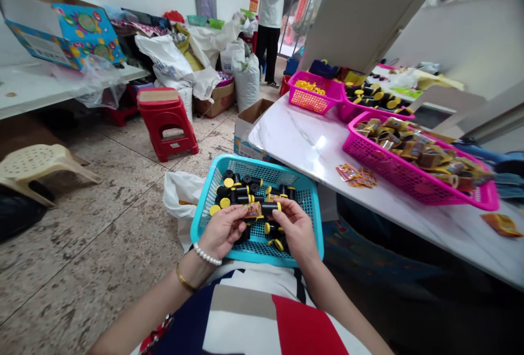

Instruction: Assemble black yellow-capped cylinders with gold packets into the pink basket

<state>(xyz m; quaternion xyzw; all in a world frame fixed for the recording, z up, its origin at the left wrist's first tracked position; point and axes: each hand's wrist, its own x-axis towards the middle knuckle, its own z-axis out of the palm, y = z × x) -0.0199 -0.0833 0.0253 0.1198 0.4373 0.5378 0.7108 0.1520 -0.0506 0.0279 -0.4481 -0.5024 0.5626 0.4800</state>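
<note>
A turquoise basket (204,209) rests on my lap, holding several small black tubes with yellow caps (235,191). My left hand (223,230) and my right hand (295,229) meet over the basket. Together they pinch one black tube (262,209) that has a gold and orange label partly wrapped around it. My left fingers hold the labelled end, and my right fingers grip the black end. Both hands are closed on it.
A white marble-look table (303,137) stands to the right with pink baskets (409,178) of labelled tubes, loose labels (357,175) and a yellow packet (502,225). Red stool (166,120), beige stool (36,164), cardboard box (251,120), sacks and a standing person (270,11) lie beyond.
</note>
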